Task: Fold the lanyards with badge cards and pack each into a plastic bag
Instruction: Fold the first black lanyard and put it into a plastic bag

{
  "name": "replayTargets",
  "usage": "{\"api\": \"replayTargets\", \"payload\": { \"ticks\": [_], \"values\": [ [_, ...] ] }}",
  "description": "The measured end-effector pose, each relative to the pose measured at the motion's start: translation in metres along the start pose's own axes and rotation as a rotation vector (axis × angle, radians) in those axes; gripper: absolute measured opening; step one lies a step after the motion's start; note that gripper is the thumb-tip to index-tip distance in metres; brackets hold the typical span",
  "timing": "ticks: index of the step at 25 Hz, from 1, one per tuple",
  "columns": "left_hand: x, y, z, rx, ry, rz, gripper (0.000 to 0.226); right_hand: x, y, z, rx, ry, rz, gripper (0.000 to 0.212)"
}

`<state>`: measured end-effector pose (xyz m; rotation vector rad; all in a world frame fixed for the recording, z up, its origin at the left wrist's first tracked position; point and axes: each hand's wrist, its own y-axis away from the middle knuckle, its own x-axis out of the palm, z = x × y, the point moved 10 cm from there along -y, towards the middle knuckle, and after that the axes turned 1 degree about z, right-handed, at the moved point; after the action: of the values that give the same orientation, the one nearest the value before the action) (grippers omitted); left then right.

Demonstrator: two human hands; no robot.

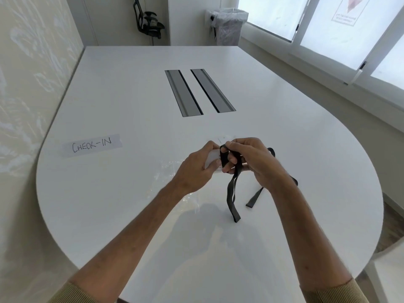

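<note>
A black lanyard [232, 194] hangs from both hands above the white table [131, 106]. My left hand [196, 169] grips the white badge card [213, 159] at the lanyard's top. My right hand [251, 162] pinches the strap, which is wrapped over its fingers. One loop dangles down to the table at the centre; another strap end trails under my right wrist. A clear plastic bag [175, 184] lies flat on the table beneath my left forearm, hard to make out.
A paper label reading CHECK-IN [91, 145] is taped at the left. Two grey cable slots [199, 91] run down the table's middle. A bin with a clear liner [228, 25] and a black office chair [148, 20] stand beyond the far edge.
</note>
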<state>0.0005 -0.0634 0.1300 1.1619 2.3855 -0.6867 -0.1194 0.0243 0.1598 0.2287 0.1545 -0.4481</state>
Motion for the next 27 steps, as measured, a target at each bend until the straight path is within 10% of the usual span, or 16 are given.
{"api": "replayTargets", "payload": {
  "ticks": [7,18,22,27],
  "values": [
    [0.0,-0.005,0.007,-0.063,-0.029,-0.117,0.016,-0.012,-0.001,-0.005,0.034,0.052,0.048,0.038],
    [0.037,0.003,0.006,-0.085,0.081,0.144,0.012,-0.078,-0.017,0.033,-0.304,0.57,-0.075,0.023],
    [0.044,0.003,-0.007,-0.048,0.134,0.21,0.012,-0.084,-0.02,0.012,-0.264,0.695,-0.087,0.052],
    [0.047,-0.005,-0.022,-0.042,0.211,0.251,0.012,-0.053,-0.004,-0.024,-0.331,0.176,0.269,0.078]
  ]
}}
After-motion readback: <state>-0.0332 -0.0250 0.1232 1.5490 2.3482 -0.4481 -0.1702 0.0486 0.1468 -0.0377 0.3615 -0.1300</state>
